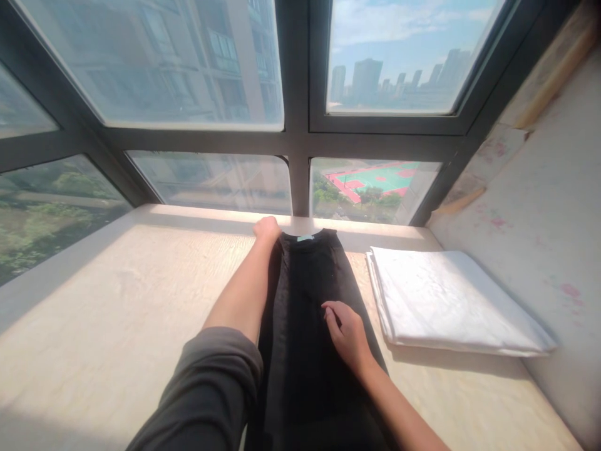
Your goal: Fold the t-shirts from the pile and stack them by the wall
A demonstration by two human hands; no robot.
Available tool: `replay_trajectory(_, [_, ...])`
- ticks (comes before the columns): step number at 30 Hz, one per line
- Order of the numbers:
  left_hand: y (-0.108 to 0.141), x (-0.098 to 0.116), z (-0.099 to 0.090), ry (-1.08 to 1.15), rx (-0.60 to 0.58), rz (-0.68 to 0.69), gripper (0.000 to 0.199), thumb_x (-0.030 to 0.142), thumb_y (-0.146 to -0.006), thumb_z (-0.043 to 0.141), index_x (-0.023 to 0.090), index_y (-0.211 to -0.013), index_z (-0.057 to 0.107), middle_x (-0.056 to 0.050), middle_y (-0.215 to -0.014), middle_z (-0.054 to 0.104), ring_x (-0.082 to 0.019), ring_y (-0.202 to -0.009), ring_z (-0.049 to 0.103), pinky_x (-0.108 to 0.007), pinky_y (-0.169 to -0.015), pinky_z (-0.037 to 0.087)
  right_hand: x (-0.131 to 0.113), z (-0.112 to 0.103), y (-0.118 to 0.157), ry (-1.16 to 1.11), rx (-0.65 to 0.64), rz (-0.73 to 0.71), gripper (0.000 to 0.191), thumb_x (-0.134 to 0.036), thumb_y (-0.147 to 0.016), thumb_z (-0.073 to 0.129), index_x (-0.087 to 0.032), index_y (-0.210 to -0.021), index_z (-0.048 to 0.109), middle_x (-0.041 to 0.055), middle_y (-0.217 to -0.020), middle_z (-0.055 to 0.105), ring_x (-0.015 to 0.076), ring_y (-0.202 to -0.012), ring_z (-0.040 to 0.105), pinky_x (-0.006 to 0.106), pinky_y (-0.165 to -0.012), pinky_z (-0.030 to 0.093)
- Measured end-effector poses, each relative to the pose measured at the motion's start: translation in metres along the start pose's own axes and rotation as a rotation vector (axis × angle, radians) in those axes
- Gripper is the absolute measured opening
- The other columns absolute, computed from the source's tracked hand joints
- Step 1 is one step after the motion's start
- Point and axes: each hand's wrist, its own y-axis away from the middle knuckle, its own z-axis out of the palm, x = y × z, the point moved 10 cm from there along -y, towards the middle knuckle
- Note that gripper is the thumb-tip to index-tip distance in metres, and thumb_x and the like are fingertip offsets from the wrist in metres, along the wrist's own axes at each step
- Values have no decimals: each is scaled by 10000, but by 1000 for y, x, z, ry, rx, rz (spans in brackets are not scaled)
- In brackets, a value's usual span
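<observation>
A long black garment lies lengthwise on the pale surface, its curved upper edge towards the window and its lower part running out of view below. At the middle of that edge shows a small pale label. My left hand is closed at the garment's upper left corner, gripping its edge, though the fingertips are hidden. Over the middle of the cloth, towards its right side, my right hand has its fingers curled in and thumb close to the index finger. Nothing shows between them.
A folded white cloth lies right of the garment, close to the flower-patterned wall. Dark window frames rise behind the far edge of the pale wood-look surface. Bright sunlight and shadow bands fall across it.
</observation>
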Motion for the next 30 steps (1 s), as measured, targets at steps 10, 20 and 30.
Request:
replay_trajectory(10, [27,2,11,-68,62,83,392,424,-965,580,160,-1255,597,-101,-1241,641,-236,-1114,629,-475,-970,515,-1,0,-2,-14,-24,23,290,-278,-977,416,-245,-1007,703,63,-905,724,222,-875,687,333,-790,524])
replay_trajectory(20, [103,-4,60,-158,102,389,462,238,-980,382,133,-1409,517,-162,-1519,477,-273,-1418,416,-425,-1173,324,-4,0,-1,-3,-25,9,276,-231,-959,429,-228,-990,704,52,-899,726,206,-868,681,312,-786,505])
replay_trajectory(30, [91,6,66,-206,101,408,715,563,-975,371,172,-1570,305,-178,-1639,274,-399,-1484,278,-658,-1145,251,-4,10,-3,89,-52,-39,251,-171,-923,480,-203,-982,721,58,-967,739,203,-922,686,302,-825,521])
